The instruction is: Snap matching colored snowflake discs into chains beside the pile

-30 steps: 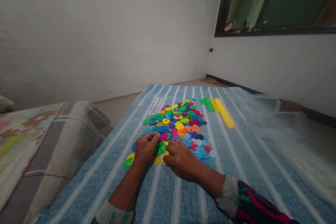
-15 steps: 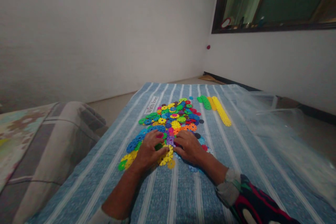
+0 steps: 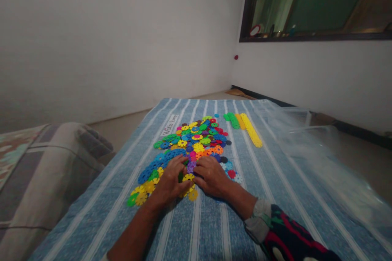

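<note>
A spread pile of colourful flower-shaped plastic discs (image 3: 198,147) lies on the striped cloth. Over its near part, my left hand (image 3: 173,179) rests with thumb and fingers apart, a green disc showing in the gap between them. Close beside it on the right, my right hand (image 3: 211,174) has its fingers bent and drawn together; whatever they hold is hidden under them. A yellow disc (image 3: 188,177) and a purple disc (image 3: 191,166) lie between the two hands. Left of my left hand run blue discs (image 3: 148,171) and yellow discs (image 3: 141,199).
Joined rows of discs lie beyond the pile, a long yellow strip (image 3: 252,132) and a shorter green strip (image 3: 234,121). Clear plastic containers (image 3: 309,140) stand along the right side of the striped cloth (image 3: 107,216). A draped fabric bundle (image 3: 70,163) is at the left.
The whole view has shifted, so everything sits a little further left. My right hand has moved slightly nearer, uncovering more purple discs between the hands.
</note>
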